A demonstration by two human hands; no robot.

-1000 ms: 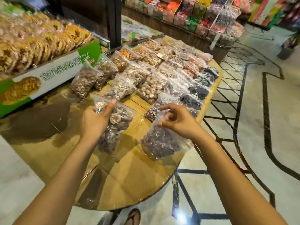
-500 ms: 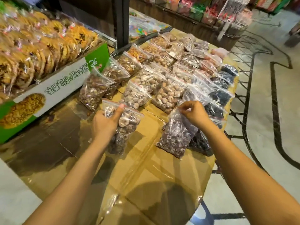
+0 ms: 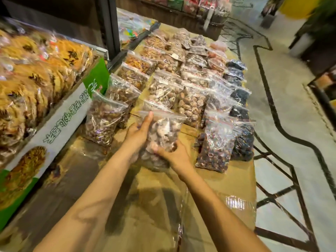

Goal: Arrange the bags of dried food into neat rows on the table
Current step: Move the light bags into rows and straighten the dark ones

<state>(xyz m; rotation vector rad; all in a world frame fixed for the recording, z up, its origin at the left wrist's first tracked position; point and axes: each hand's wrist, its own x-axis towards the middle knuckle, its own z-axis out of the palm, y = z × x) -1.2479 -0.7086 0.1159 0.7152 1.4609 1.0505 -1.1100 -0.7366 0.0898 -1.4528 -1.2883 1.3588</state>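
Both my hands hold one clear zip bag of dried mushrooms (image 3: 164, 130) above the cardboard-covered table (image 3: 223, 184). My left hand (image 3: 139, 135) grips its left side, thumb along the top edge. My right hand (image 3: 172, 154) cups its lower right corner. To the right lies a bag of dark red dried fruit (image 3: 216, 144), free of any hand, with a darker bag (image 3: 243, 142) beside it. Further rows of several bags (image 3: 181, 77) stretch away across the table. A bag of brown pieces (image 3: 103, 119) leans at the left.
A green and white carton (image 3: 60, 122) piled with orange snack packs (image 3: 32, 70) borders the table on the left. A dark post (image 3: 109, 24) rises behind it. The table's metal frame (image 3: 283, 193) and tiled floor lie on the right. Shop shelves stand at the back.
My right hand let go of the dark red fruit bag, now lying on the table, and came left onto the mushroom bag. My left hand still holds that bag. The camera moved closer.
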